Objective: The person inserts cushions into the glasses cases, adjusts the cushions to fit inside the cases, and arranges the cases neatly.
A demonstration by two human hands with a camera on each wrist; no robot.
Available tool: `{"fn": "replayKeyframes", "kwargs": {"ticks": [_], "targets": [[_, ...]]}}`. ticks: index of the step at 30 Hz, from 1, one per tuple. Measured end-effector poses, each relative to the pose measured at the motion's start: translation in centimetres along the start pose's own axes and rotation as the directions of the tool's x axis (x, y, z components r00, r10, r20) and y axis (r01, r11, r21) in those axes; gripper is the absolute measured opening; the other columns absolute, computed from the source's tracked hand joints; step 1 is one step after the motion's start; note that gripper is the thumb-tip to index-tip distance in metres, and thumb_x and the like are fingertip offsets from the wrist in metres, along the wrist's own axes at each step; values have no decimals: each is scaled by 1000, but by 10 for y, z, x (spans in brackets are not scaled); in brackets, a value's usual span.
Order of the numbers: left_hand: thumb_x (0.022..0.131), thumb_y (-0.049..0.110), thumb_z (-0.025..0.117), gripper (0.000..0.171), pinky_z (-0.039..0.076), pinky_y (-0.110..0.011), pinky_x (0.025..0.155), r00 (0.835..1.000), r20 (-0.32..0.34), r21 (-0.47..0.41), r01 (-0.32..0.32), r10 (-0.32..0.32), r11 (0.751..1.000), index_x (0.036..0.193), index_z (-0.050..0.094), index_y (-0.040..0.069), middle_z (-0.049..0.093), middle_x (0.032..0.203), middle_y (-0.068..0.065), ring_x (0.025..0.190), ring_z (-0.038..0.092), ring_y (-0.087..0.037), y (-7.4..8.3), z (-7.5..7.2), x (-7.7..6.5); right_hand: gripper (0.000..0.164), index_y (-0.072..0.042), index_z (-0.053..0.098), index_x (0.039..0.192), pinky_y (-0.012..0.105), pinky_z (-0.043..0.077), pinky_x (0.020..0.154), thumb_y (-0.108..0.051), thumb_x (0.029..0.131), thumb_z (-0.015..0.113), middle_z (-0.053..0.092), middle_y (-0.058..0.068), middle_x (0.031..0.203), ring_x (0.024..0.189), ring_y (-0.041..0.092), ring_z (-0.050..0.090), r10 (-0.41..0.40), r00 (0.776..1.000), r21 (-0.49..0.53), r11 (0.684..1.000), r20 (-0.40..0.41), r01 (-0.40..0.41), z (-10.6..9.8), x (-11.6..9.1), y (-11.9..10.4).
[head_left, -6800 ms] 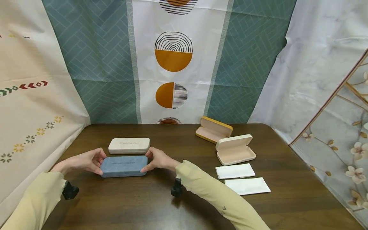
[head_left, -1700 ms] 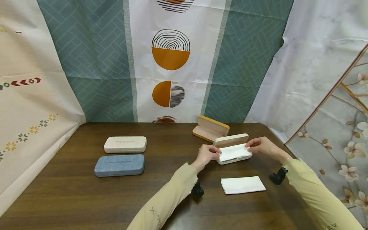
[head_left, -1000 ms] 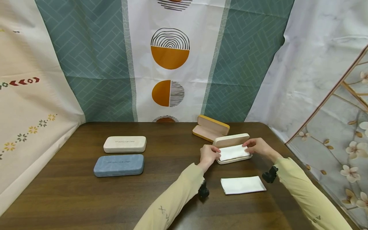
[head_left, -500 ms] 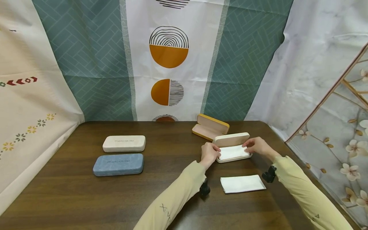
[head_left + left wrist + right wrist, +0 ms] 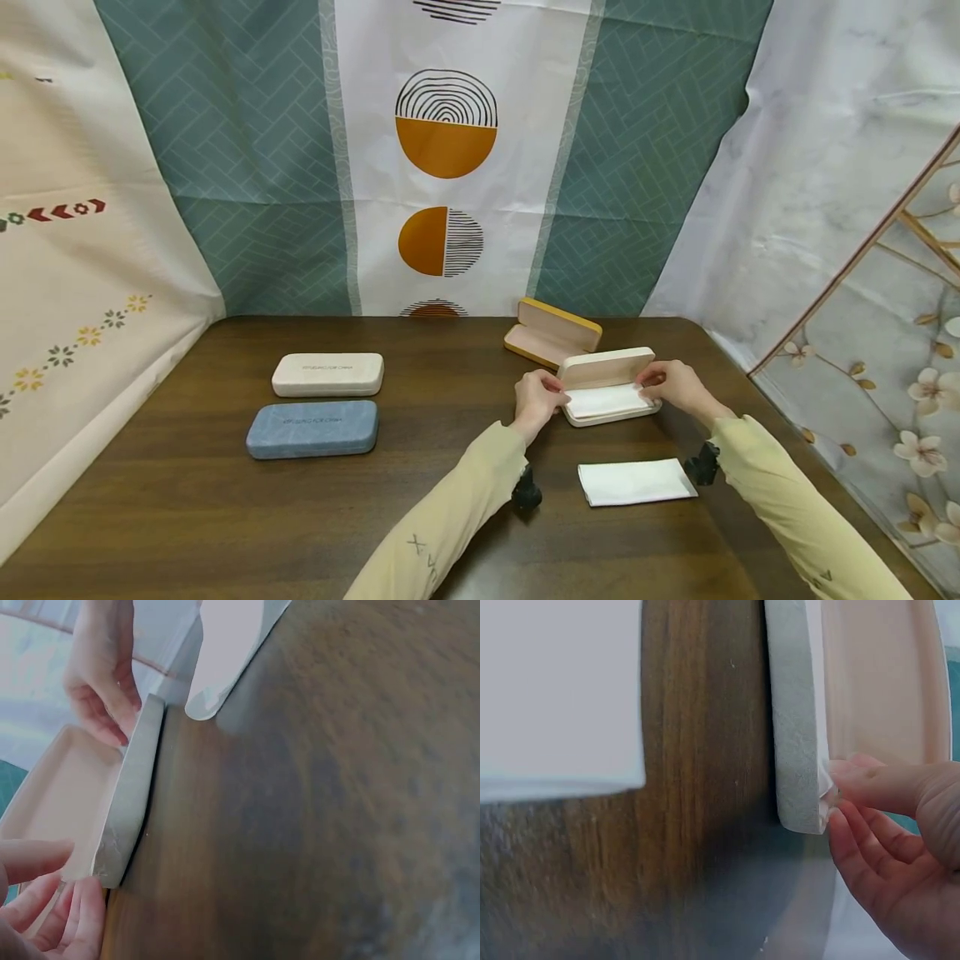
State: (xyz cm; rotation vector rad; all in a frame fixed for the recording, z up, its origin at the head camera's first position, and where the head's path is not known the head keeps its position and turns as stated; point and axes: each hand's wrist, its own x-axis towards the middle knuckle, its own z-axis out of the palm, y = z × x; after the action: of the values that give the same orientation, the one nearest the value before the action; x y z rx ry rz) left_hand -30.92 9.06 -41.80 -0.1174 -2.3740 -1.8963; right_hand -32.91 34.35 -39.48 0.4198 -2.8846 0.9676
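A white folded cleaning cloth (image 5: 607, 401) lies in the bottom half of a cream glasses case (image 5: 609, 363), whose lid stands up at the back. My left hand (image 5: 536, 403) holds the case's left end; in the left wrist view its thumb (image 5: 45, 855) reaches over the opening, with the other fingers against the outer end wall. At the opposite end, my right hand (image 5: 675, 387) pinches the cloth's corner. The right wrist view shows its thumb (image 5: 877, 784) on the bunched corner at the rim, fingertips below, outside the case.
A second folded white cloth (image 5: 636, 482) lies in front of the case. Behind it stands an open yellow glasses case (image 5: 553, 332). Two closed cases, one cream (image 5: 327, 375) and one blue (image 5: 312, 429), lie at the left of the brown wooden table (image 5: 225, 517).
Both hands have gone from the blue case to the open cream one. One white cloth has moved from the table into that case. Most recently, the left fingers have shifted slightly left, off the cloth.
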Motion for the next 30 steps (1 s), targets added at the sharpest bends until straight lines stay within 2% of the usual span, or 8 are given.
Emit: {"fn": "replayKeyframes", "kwargs": {"ticks": [4,7,11,13,17,20,24,30], "targets": [[64,-1,79,28,45,-22,51,998,-53,17,-38,39,999,83,58,-1,55,69,-6,57,52,-12,0,0,-2,15,6,64,87,25,44,56,-1,76,71,63,13,82,72,19,54,36,996,53,998,-77,-32,-3,-6,3],[66,6,80,38,41,-25,62,995,-84,16,-61,62,998,92,52,0,54,81,-11,70,48,-17,1,3,-4,20,12,60,95,24,46,59,-1,81,66,61,17,88,73,13,56,107,981,206,976,-159,-73,-1,-11,5],[71,15,78,48,38,-29,66,994,-93,-40,-69,65,997,104,47,0,46,90,-13,77,43,-19,3,7,-7,28,14,50,106,23,49,63,-2,85,60,58,9,89,74,8,58,256,938,487,866,-235,-115,6,-15,5],[72,18,77,52,38,-30,66,994,-95,-70,-67,60,995,108,46,-1,45,93,-15,77,42,-20,4,9,-8,27,11,49,108,23,49,64,-6,88,57,57,4,89,76,8,58,311,918,561,818,-244,-128,10,-16,5],[74,20,76,55,39,-30,69,996,-82,-87,-34,26,996,113,46,-2,45,96,-15,80,42,-20,6,12,-11,36,6,45,117,28,48,72,-23,95,48,59,13,102,88,17,58,382,891,601,781,-245,-169,15,-15,0],[74,20,76,55,40,-31,73,998,-59,-79,-17,13,997,115,46,-2,45,97,-14,85,44,-22,7,15,-13,56,8,34,130,40,42,84,-37,97,37,48,26,121,104,30,50,409,889,598,772,-207,-216,17,-14,-8],[75,22,74,56,40,-34,81,999,-32,-63,-11,9,998,117,46,-2,45,102,-13,94,46,-26,9,17,-15,74,8,26,137,49,33,91,-52,93,30,35,30,131,115,38,40,428,891,599,757,-150,-262,19,-12,-15],[78,28,71,57,38,-36,86,999,-34,-54,4,-6,999,120,46,-2,46,105,-14,99,46,-28,11,18,-19,88,3,34,136,27,44,72,-66,82,40,43,25,128,107,33,48,473,865,592,750,-168,-295,28,0,9]]}}
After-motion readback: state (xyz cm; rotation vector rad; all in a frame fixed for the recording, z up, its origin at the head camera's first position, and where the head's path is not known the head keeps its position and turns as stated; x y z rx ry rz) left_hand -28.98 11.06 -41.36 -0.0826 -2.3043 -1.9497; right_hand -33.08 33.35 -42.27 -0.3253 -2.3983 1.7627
